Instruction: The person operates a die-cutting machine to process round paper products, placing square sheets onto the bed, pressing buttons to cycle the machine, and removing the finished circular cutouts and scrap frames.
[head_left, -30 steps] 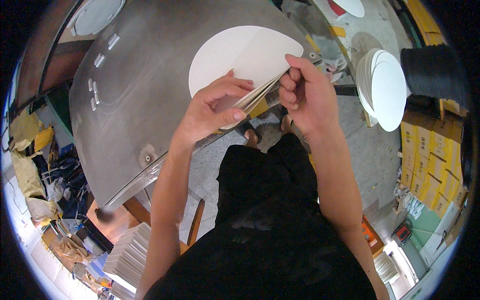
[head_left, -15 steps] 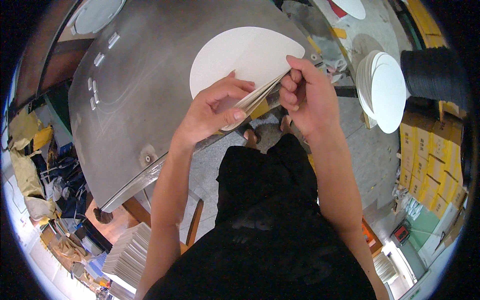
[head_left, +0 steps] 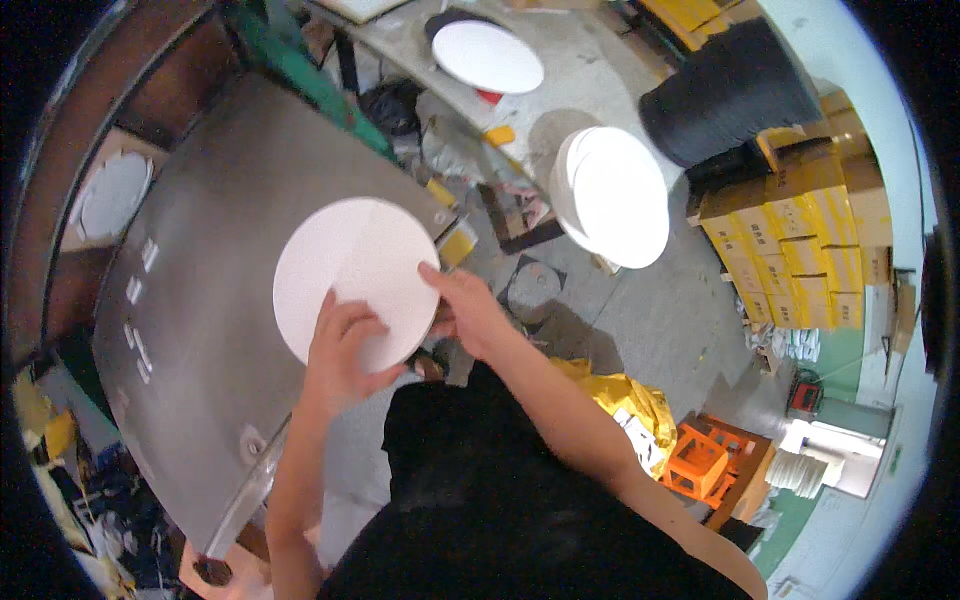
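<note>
A stack of thin round white discs [head_left: 365, 235] lies partly over the near right edge of the grey metal table, its top disc facing up. My right hand [head_left: 472, 312] grips the right rim, thumb on top and fingers curled underneath. My left hand [head_left: 345, 350] rests on the near left part of the top disc. Its fingers are apart and slightly blurred, and its thumb points along the near rim. How many discs lie under the top one is hidden.
The grey metal table [head_left: 200, 290] carries small clear strips along its left side. On a bench to the right sit a pile of white discs [head_left: 620, 200], another white disc [head_left: 488, 57] and a large black spool [head_left: 730, 90]. Yellow-taped cartons [head_left: 790, 240] and an orange stool [head_left: 697, 463] stand farther right.
My view has swung to the right. The discs, fanned and tilted up between both hands before, now lie flatter. My left hand has let go of their edge and moved onto the top.
</note>
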